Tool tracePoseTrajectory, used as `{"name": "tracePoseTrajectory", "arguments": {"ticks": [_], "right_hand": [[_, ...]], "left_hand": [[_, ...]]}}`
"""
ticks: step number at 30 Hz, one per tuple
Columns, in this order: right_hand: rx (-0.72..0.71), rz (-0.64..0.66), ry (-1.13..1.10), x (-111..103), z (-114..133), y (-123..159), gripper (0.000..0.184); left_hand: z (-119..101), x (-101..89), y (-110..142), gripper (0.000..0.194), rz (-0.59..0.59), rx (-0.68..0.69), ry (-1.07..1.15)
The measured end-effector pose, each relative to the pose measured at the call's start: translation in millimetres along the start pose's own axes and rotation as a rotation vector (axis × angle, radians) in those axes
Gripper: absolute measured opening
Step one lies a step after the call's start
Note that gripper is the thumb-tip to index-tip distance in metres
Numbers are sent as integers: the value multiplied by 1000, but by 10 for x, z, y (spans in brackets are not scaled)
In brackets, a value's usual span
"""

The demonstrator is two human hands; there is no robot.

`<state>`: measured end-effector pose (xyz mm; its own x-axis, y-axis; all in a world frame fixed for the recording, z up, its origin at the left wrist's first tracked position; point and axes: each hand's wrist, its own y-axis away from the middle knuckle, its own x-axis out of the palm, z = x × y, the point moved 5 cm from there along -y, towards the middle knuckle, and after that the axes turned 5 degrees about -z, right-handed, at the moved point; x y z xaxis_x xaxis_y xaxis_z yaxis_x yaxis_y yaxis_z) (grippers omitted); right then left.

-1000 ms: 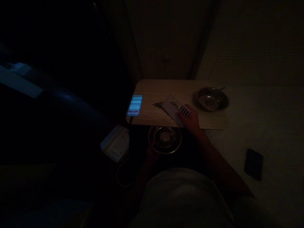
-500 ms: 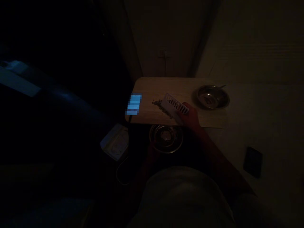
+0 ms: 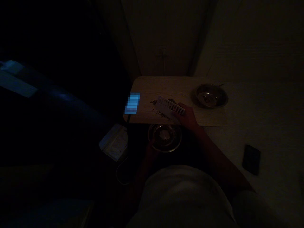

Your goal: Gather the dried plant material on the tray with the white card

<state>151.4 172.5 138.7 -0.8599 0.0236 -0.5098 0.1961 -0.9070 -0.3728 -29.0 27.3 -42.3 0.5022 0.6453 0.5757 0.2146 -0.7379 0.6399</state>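
Observation:
In dim light, my right hand (image 3: 188,117) is closed on the near right end of a white slotted plastic piece (image 3: 163,107), its exact kind unclear. That piece stands tilted on the wooden table (image 3: 147,87) among small dark bits (image 3: 153,102), which lie on both sides of it. Just below the table's near edge is a metal bowl (image 3: 166,149) with something pale in its middle. At the bowl's left rim my left hand (image 3: 152,148) grips it, its fingers mostly lost in shadow.
A second metal bowl (image 3: 211,96) with a utensil handle stands at the table's right. A lit screen (image 3: 132,103), blurred out, sits at the left edge. Lower left is a pale box (image 3: 114,142) near a white cable (image 3: 117,175). A dark phone-like object (image 3: 251,160) lies on the pale surface at right.
My right hand has moved left with the slotted piece across the table. Some dark bits now show behind it. My left hand and the lower bowl have stayed nearly in place.

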Motion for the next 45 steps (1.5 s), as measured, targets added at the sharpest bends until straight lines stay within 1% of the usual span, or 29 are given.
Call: {"name": "tracePoseTrajectory", "arguments": {"ticks": [5, 9, 13, 16, 20, 24, 28, 31, 36, 39, 41, 45], "right_hand": [[-7, 5, 11, 1, 29, -28, 19], [11, -27, 47, -42, 5, -57, 16], [44, -61, 5, -81, -1, -45, 17], [56, -29, -41, -65, 15, -16, 18], [49, 22, -41, -35, 15, 14, 18], [62, -9, -39, -65, -35, 20, 16], [67, -51, 0, -113, -66, 18, 17], [57, -55, -7, -123, -40, 29, 18], [65, 7, -54, -85, 30, 84, 18], [45, 27, -55, -69, 68, 113, 17], [36, 14, -63, -63, 93, 122, 18], [54, -65, -13, -15, 150, 104, 16]], "left_hand": [[11, 16, -2, 24, 9, 0, 8], [18, 28, 4, 22, -6, -13, 8], [-5, 30, 27, 20, -32, -11, 9], [-11, 27, 27, 19, -37, -13, 2], [-18, 16, 16, 22, 2, 21, -19], [-28, -10, 18, 28, 13, 49, -15], [-27, -13, 19, 25, -2, 40, -5], [-23, 9, 32, 22, -16, 25, 6], [-17, 65, 75, 22, -35, -12, 9], [-31, 61, 84, 22, -61, -4, 2], [-40, 48, 79, 25, -62, 7, -3], [-51, 21, 66, 30, -43, 22, -1]]}}
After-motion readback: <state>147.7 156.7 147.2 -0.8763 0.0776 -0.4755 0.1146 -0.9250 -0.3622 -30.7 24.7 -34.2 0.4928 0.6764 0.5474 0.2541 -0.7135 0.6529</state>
